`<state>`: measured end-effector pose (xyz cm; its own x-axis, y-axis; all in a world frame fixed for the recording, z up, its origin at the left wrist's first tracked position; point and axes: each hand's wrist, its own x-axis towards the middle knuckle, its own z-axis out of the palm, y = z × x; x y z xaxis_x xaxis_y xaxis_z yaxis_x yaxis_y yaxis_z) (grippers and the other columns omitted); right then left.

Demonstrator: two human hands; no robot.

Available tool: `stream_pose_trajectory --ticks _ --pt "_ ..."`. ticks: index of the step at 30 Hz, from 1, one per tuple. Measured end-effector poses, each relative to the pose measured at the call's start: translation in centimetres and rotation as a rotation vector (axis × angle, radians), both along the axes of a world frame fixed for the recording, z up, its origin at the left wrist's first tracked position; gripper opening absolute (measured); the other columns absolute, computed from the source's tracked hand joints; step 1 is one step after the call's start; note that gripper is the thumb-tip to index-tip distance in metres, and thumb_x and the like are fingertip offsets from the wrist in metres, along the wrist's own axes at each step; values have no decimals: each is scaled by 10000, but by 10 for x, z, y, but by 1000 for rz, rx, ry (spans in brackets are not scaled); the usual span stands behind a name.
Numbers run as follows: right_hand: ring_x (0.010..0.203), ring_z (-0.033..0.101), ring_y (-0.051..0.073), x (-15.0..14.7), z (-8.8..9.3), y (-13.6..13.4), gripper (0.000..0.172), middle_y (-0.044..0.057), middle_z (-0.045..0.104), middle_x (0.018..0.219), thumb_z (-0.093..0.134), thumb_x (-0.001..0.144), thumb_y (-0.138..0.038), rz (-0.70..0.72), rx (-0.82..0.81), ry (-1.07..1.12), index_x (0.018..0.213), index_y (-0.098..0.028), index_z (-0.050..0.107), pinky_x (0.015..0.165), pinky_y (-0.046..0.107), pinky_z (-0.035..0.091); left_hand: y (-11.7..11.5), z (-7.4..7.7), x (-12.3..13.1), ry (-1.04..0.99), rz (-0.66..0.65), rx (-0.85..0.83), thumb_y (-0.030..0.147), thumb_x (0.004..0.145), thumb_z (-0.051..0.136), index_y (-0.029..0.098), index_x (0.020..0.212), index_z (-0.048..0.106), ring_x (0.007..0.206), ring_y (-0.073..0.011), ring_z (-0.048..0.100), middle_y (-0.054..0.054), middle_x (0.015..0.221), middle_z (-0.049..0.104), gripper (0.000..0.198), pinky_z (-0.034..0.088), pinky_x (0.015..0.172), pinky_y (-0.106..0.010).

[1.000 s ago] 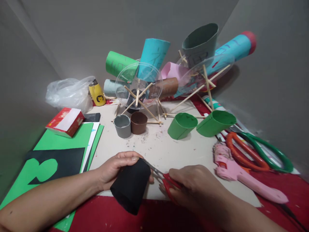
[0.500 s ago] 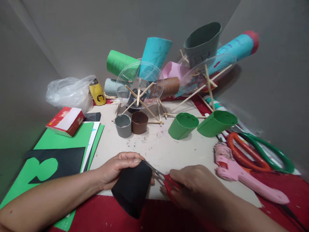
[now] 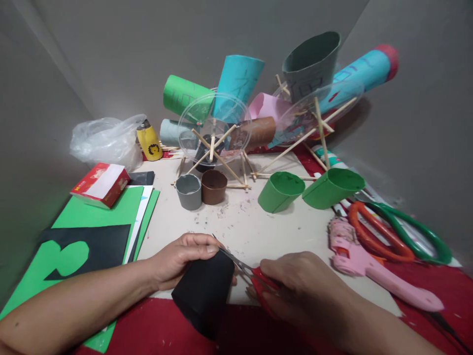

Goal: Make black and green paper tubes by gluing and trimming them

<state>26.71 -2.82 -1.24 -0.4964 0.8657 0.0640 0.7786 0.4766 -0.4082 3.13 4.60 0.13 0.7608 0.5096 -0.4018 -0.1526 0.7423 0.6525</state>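
My left hand (image 3: 185,256) grips a black paper cup (image 3: 205,291) near the front edge of the board, thumb on its upper end and fingers behind. The cup is tilted, its lower end toward me. In my right hand (image 3: 295,281) is a pair of red-handled scissors (image 3: 264,282), fingers wrapped round the handles. Their blades lie along the cup's upper rim, close to my left thumb. Whether the blades are biting into the paper I cannot tell. Beyond stand a grey paper cup (image 3: 188,193), a brown paper cup (image 3: 214,188) and two green paper cups (image 3: 281,193).
Wheels of clear plastic discs and sticks (image 3: 212,143), with coloured paper tubes, stand behind. At right lie a pink glue gun (image 3: 384,281) and larger scissors (image 3: 414,231). Paper sheets (image 3: 99,207), a red box (image 3: 100,185), a yellow bottle (image 3: 150,140) and a plastic bag (image 3: 107,140) are left.
The black cup's lower end has tipped slightly downward. Both hands and the scissors keep nearly the same place.
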Motion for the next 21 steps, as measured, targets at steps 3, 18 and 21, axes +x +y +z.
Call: stream_pose_trajectory --ticks 3,18,21 --pt "439 484 121 1 -2 0 185 -30 598 518 549 827 -185 1 28 -16 647 -224 531 497 285 198 0 -1 0 9 1 -3 273 747 745 108 881 692 807 -265 738 -165 846 764 219 537 758 -332" --pt "448 524 133 6 3 3 176 -17 621 524 554 794 -159 -38 35 -76 629 -220 542 496 282 194 6 4 -1 43 63 21 270 760 695 80 906 730 793 -202 702 -133 877 760 242 499 788 -267" --pt "456 541 134 5 3 4 167 -18 633 535 552 788 -141 -44 21 -54 641 -221 555 497 279 206 6 6 0 11 11 23 276 772 673 64 917 729 829 -220 698 -156 910 754 263 489 811 -283"
